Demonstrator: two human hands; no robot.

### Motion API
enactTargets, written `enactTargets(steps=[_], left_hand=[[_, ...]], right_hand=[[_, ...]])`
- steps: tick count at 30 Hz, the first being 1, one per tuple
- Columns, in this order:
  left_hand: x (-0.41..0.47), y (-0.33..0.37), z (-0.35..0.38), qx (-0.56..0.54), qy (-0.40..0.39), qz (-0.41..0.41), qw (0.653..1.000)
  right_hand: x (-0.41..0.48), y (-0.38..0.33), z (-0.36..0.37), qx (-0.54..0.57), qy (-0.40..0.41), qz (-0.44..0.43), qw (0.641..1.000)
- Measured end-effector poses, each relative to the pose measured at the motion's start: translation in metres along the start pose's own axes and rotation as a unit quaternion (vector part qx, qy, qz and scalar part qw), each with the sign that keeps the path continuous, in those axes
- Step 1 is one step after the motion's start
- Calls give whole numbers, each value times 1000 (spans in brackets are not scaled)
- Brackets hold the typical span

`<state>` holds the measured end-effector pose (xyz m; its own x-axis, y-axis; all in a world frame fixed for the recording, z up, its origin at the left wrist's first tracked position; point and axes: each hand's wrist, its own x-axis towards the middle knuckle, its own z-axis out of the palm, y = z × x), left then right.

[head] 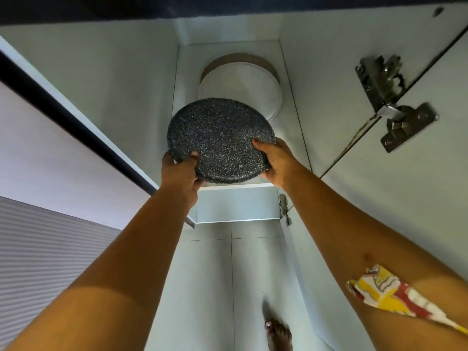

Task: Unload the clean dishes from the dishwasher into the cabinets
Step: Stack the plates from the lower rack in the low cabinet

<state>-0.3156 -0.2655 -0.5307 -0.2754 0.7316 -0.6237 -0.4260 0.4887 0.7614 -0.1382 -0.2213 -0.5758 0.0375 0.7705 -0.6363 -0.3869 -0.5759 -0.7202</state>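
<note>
- At the far left we see a ribbed grey surface low down, and above it a pale panel with a dark strip running diagonally along its edge.
- Our left hand is raised and grips the lower left rim of the speckled dark plate, thumb on the face toward us, fingers curled around the edge.
- The plate is held up in front of the open cabinet, tilted, just above the front edge of a shelf.
- Behind and above it, a white plate lies inside the cabinet, with a brown round thing showing past its far rim; we cannot tell what that is.
- Our right hand clasps the plate's lower right rim, thumb pressed on the speckled face.
- Low in the middle, a bare foot stands on the floor.
- On the right, the open cabinet door carries a metal hinge, and a patterned yellow, red and white cloth lies over our right forearm.
</note>
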Motion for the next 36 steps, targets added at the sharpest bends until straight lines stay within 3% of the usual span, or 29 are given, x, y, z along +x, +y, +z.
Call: enactTargets(steps=[4, 9, 12, 16, 18, 20, 23, 29, 36], left_hand=[[3, 5, 10, 150, -43, -64, 986], [6, -2, 19, 189, -97, -78, 974], [13, -3, 25, 208, -85, -48, 973], [17, -5, 24, 255, -82, -37, 963], [17, -7, 20, 254, -96, -43, 961], [18, -8, 16, 256, -112, -42, 959], [18, -10, 13, 257, -127, -37, 957], [13, -8, 23, 251, -156, -20, 955], [20, -9, 22, 351, -171, 2, 921]], right_hand=[[4, -4, -20, -100, 64, -7, 993], [8, 2, -31, -297, 114, -165, 934], [-2, 19, -24, -500, 93, -261, 820], [-10, 46, -20, -698, -7, -297, 652], [-7, 51, -20, -744, -12, -296, 599], [-3, 47, -19, -768, -11, -289, 571], [2, 34, -16, -793, -40, -262, 549], [17, 1, 9, -810, -33, -206, 548], [35, -21, 24, -803, -27, -172, 570]])
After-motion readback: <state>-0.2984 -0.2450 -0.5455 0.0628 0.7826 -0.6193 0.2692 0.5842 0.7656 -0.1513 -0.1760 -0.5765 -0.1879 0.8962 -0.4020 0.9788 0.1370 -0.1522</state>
